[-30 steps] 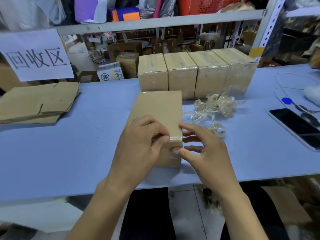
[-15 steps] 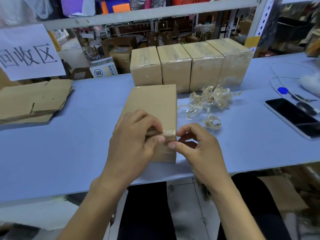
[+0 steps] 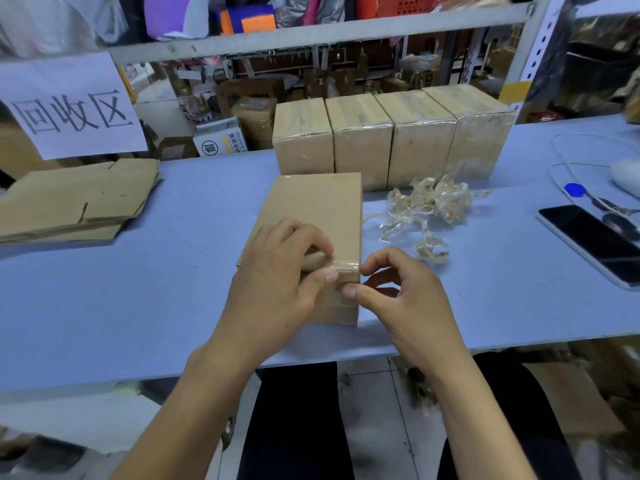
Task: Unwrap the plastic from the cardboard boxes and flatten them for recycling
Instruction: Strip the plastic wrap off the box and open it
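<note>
Wrapped box [image 3: 320,216] lies flat on the blue table [image 3: 138,289], near front edge, w/ both hands at its near end. Left hand [image 3: 277,289] curls over the near top edge, thumb and fingers pinching the plastic wrap [image 3: 341,266] there. Right hand [image 3: 405,299] sits at the box's near right corner, fingers curled, thumb tip on the wrap; can't tell if it really grips. Four more wrapped boxes [image 3: 391,140] stand in a row behind. Crumpled plastic [image 3: 426,209] lies just right of the box, flattened cardboard [image 3: 76,199] at far left, phone [image 3: 592,240] at right.
</note>
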